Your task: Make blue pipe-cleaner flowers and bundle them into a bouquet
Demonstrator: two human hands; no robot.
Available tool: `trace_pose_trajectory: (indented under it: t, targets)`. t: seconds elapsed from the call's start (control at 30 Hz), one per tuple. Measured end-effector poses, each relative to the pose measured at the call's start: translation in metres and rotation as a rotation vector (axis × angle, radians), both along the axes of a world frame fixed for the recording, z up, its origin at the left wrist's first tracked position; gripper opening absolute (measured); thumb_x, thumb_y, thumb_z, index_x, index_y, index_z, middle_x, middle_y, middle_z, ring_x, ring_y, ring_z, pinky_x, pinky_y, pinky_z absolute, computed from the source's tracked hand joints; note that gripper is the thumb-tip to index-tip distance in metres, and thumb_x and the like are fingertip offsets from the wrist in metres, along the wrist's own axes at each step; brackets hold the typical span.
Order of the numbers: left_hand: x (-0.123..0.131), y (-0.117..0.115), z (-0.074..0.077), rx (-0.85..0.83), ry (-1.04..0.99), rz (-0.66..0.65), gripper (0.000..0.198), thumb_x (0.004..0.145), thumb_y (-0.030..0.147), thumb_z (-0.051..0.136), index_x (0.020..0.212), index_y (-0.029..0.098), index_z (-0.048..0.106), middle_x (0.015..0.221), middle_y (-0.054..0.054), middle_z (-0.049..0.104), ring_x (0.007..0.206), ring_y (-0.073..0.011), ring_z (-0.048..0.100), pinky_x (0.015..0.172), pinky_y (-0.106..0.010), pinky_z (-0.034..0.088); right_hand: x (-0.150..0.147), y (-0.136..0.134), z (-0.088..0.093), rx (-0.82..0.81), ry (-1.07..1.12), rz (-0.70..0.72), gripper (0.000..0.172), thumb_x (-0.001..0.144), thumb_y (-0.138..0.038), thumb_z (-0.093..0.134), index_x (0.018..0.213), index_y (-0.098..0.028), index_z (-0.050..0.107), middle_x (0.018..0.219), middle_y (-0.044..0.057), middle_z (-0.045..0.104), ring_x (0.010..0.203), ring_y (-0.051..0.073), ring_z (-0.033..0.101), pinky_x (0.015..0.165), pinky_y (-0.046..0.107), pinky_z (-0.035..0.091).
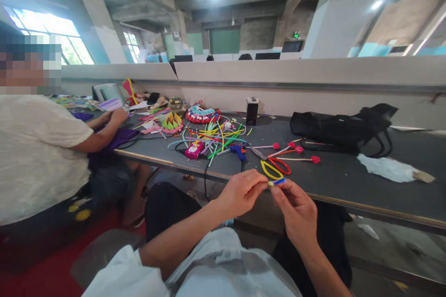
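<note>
My left hand (244, 189) and my right hand (297, 209) meet just above the table's front edge, over my lap. Between their fingertips is a small piece of blue and yellow-green craft strip (279, 181); its exact form is too small to make out. Both hands pinch it, the right at the blue part, the left at the yellow-green end. Right behind them lie scissors (272, 167) with one yellow and one red handle. Several pink-red flower heads on thin stems (315, 159) rest beside the scissors. A blue glue gun (239, 151) lies to the left.
A pile of coloured pipe cleaners (218, 135) and a pink box (194, 150) lie left of centre. A black bag (339, 125) and a white crumpled sheet (385, 168) are on the right. A dark box (252, 112) stands by the partition. At left a co-worker (45, 148) sits handling something.
</note>
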State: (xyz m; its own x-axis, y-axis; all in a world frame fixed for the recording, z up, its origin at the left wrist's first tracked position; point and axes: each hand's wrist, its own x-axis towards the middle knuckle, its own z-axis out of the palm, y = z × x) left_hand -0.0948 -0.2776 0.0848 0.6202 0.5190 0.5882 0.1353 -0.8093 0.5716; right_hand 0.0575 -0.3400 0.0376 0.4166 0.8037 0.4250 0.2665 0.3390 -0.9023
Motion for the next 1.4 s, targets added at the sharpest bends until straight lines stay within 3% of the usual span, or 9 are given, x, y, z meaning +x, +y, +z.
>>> trace_pose_trajectory:
  t: [0.33,0.47,0.67,0.83,0.93,1.03,1.13,1.3,1.4]
  targets:
    - [-0.004,-0.002,0.005,-0.098,0.048,-0.032,0.026,0.094,0.032,0.044,0.091,0.015,0.062,0.075,-0.003,0.059,0.07,-0.0115,0.052,0.066,-0.022,0.038,0.002,-0.003,0.0,0.001,0.015,0.04,0.014,0.08,-0.033,0.068,0.086,-0.02,0.066,0.077,-0.001,0.063,0.065,0.013,0.058,0.063,0.024,0.049]
    - [-0.004,-0.003,0.009,-0.474,0.026,-0.115,0.032,0.088,0.044,0.052,0.081,0.014,0.062,0.062,0.002,0.05,0.058,-0.0086,0.044,0.056,-0.021,0.034,0.003,-0.004,0.0,0.066,0.017,0.082,0.01,0.079,-0.029,0.068,0.081,-0.02,0.064,0.08,0.001,0.063,0.069,0.015,0.059,0.066,0.026,0.051]
    - [-0.007,-0.004,0.008,-1.125,-0.059,-0.42,0.035,0.077,0.045,0.067,0.075,0.012,0.06,0.054,0.005,0.039,0.045,-0.0042,0.028,0.045,-0.021,0.018,0.001,-0.01,0.013,0.195,0.003,0.268,0.007,0.081,-0.019,0.064,0.077,-0.021,0.059,0.079,0.001,0.056,0.072,0.014,0.055,0.066,0.027,0.047]
    - [-0.007,-0.002,0.007,-1.406,-0.002,-0.623,0.028,0.076,0.037,0.07,0.073,0.012,0.057,0.05,0.009,0.028,0.041,-0.0023,0.017,0.043,-0.022,0.011,-0.004,-0.007,0.011,0.243,0.096,0.386,0.009,0.082,-0.017,0.062,0.077,-0.021,0.057,0.077,0.001,0.052,0.074,0.015,0.053,0.067,0.029,0.046]
    - [-0.004,-0.001,0.01,-1.292,-0.003,-0.492,0.033,0.077,0.044,0.067,0.079,0.014,0.055,0.056,0.007,0.037,0.044,-0.0032,0.025,0.044,-0.02,0.018,-0.004,0.001,0.002,0.21,0.157,0.264,0.009,0.081,-0.023,0.064,0.077,-0.021,0.056,0.078,0.001,0.053,0.073,0.015,0.052,0.067,0.029,0.045]
    - [-0.001,-0.002,0.014,-0.937,-0.01,-0.263,0.036,0.078,0.048,0.065,0.088,0.014,0.057,0.07,0.002,0.05,0.056,-0.0066,0.041,0.05,-0.02,0.03,-0.003,0.006,-0.005,0.158,0.215,0.161,0.013,0.08,-0.029,0.065,0.078,-0.02,0.056,0.079,0.001,0.053,0.071,0.014,0.052,0.066,0.027,0.046]
    - [-0.001,-0.004,0.016,-0.636,-0.007,-0.111,0.03,0.08,0.043,0.063,0.083,0.014,0.059,0.069,0.002,0.05,0.062,-0.0084,0.042,0.057,-0.02,0.033,-0.002,0.006,-0.007,0.088,0.223,0.164,0.015,0.08,-0.032,0.066,0.081,-0.02,0.057,0.076,0.0,0.055,0.067,0.013,0.052,0.063,0.026,0.046]
    - [-0.003,-0.008,0.016,-0.395,0.068,-0.049,0.024,0.087,0.035,0.055,0.079,0.014,0.063,0.068,0.001,0.051,0.064,-0.0095,0.044,0.06,-0.02,0.033,0.003,0.002,-0.002,-0.007,0.129,0.198,0.014,0.081,-0.03,0.067,0.088,-0.019,0.063,0.079,0.001,0.061,0.069,0.014,0.056,0.067,0.026,0.047]
    - [-0.006,-0.007,0.018,-0.426,0.118,-0.08,0.026,0.088,0.035,0.053,0.077,0.013,0.062,0.065,0.002,0.048,0.061,-0.0089,0.041,0.059,-0.02,0.032,0.005,-0.002,0.006,0.002,0.05,0.211,0.009,0.081,-0.028,0.066,0.084,-0.02,0.064,0.08,0.001,0.062,0.071,0.014,0.057,0.067,0.024,0.047]
